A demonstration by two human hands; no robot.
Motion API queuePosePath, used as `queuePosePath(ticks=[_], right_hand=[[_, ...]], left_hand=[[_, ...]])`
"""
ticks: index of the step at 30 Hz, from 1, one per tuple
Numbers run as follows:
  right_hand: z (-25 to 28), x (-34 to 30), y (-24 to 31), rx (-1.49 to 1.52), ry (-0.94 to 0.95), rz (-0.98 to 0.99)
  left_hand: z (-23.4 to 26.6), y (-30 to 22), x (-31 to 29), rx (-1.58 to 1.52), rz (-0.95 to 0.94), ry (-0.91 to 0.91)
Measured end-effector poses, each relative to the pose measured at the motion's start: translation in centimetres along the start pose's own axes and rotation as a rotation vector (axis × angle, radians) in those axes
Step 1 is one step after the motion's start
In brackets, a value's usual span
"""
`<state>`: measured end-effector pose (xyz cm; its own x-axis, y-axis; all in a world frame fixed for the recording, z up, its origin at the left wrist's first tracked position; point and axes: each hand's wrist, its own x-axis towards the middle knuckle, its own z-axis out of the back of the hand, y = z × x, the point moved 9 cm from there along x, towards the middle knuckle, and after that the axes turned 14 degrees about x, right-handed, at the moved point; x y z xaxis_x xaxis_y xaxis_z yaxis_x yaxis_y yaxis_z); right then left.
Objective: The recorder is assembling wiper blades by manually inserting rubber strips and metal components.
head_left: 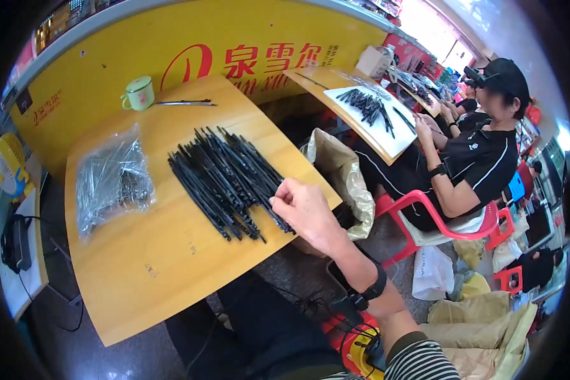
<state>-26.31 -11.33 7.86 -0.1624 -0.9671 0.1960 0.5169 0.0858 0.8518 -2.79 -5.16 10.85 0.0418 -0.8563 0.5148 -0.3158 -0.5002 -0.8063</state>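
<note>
Counting remotely, I see one mug (142, 95), one rod pile (225, 177). The right hand (307, 214) curls there; what its grip holds, I can't tell.

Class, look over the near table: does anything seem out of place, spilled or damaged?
Nothing looks plainly spilled or damaged. The one small oddity is a few dark sticks lying beside the mug, apart from the big pile near the right hand; they may have been set there deliberately.
</note>
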Motion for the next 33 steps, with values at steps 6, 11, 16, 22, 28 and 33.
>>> queuePosePath(ticks=[6,11,16,22,28,33], right_hand=[[0.8,-0.9,-0.8,0.160,-0.002,-0.182],[1.1,-0.6,-0.8,0.229,-0.008,-0.146],[1.4,-1.5,-1.0,0.396,-0.033,-0.247],[2.7,-3.6,2.3,0.481,-0.147,-0.116],[-5.3,-7.8,4.3,0.842,0.312,-0.336],[-9.5,-8.2,4.9,0.926,0.463,-0.397]], left_hand=[[1.2,-1.2,-1.6,0.001,0.027,-0.042],[1.9,-2.5,-2.6,0.016,0.044,-0.096],[3.0,-3.5,-3.9,0.028,0.077,-0.161],[-2.9,5.6,-6.8,-0.108,0.634,0.143],[-3.4,8.7,-7.8,-0.366,0.743,0.093],[-0.4,8.5,-8.1,-0.404,0.740,-0.027]])
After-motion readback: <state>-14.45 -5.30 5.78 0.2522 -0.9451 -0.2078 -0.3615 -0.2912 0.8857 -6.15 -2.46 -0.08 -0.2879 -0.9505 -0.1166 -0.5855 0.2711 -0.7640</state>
